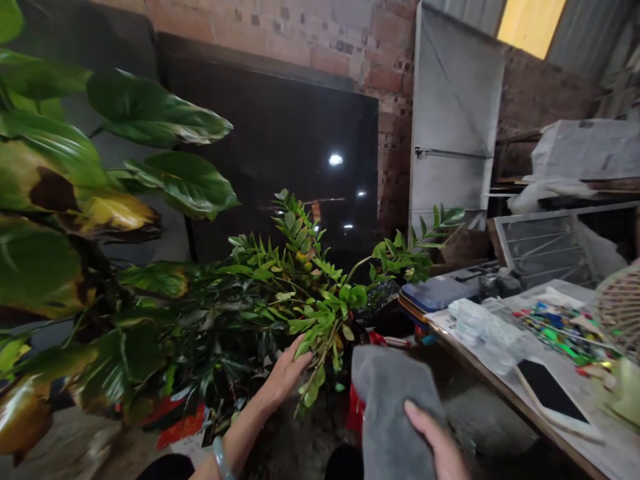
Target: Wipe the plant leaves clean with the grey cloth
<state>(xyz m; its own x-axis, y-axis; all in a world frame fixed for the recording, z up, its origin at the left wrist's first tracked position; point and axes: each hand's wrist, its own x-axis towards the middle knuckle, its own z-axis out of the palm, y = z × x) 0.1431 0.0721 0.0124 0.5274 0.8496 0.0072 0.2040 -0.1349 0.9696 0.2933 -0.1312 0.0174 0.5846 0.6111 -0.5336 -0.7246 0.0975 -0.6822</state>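
My left hand (289, 371), with a pale bangle on its wrist, reaches into a green potted plant (313, 310) with small glossy leaves. Its fingers are closed around a leafy stem low on the near side, and leaves partly cover the fingertips. A grey cloth (395, 407) hangs from my right hand (435, 433), the thumb lying on top of it and the other fingers hidden beneath. The cloth is just right of the stem, apart from it.
A large-leaved plant (165, 180) with yellowed, browned leaves fills the left. Dark panels (280, 147) lean against the brick wall behind. At right, a table (480, 360) bears a phone (555, 393), colourful small pieces (555, 330), plastic bags and a woven fan (623, 310).
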